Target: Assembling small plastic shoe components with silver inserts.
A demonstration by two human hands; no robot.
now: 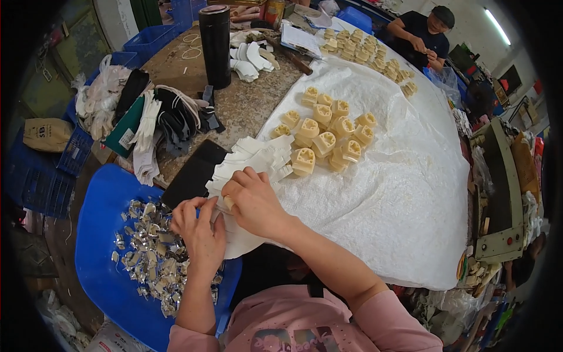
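Both my hands meet at the near left corner of the white-covered table. My left hand has its fingers bent and drawn in at the edge of a dark flat pad. Beside it my right hand is curled, thumb and fingertips together, with a tan band round one finger. What either holds is too small and covered to make out. Just beyond lies a loose, overlapping pile of white cut pieces, their edges notched. Several cream heel-shaped blocks with hollowed ends stand right of the pile.
A blue tub of shiny silver scraps is below my left arm. On the brown tabletop stand a black cylinder and bundled strips. More cream blocks lie at the far end, near a seated person.
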